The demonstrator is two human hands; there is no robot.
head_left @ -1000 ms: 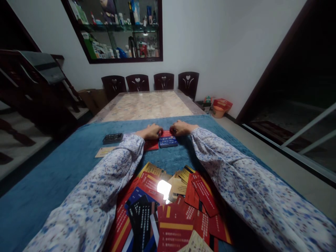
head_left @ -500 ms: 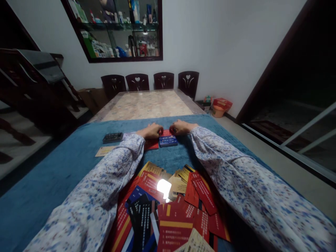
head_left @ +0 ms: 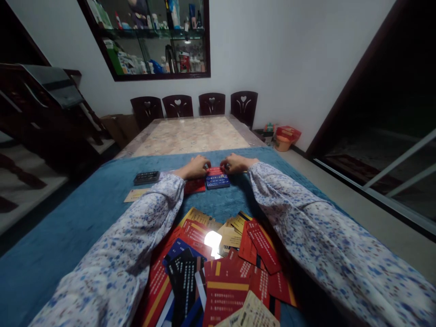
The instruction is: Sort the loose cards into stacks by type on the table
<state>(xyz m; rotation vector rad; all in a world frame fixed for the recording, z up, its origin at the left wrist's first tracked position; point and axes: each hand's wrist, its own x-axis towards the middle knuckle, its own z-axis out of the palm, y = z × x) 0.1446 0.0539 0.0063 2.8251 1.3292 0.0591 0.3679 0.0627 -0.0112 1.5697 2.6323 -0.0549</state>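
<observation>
My left hand [head_left: 196,167] curls its fingers at the left side of a small stack of red cards [head_left: 215,171]. At the right side of that stack, my right hand [head_left: 235,164] has its fingers bent in against the edge. A blue card stack [head_left: 218,181] lies just on the near side of the red one. Partly behind my left wrist is another red card pile [head_left: 195,186]. Farther left sit a black card stack [head_left: 146,177] and a beige card [head_left: 136,195]. Close to me, many loose cards [head_left: 228,290] overlap in red, black, blue and yellow.
A blue cloth [head_left: 91,213] covers the near part of the table. Beyond it shows the patterned tabletop [head_left: 200,134], with several dark wooden chairs [head_left: 244,106] along the far end. A bright light reflection falls on the loose cards.
My left hand has lifted slightly, and its fingers are a little less curled beside the red stack. My right hand stays nearly in place. The loose cards lie as before.
</observation>
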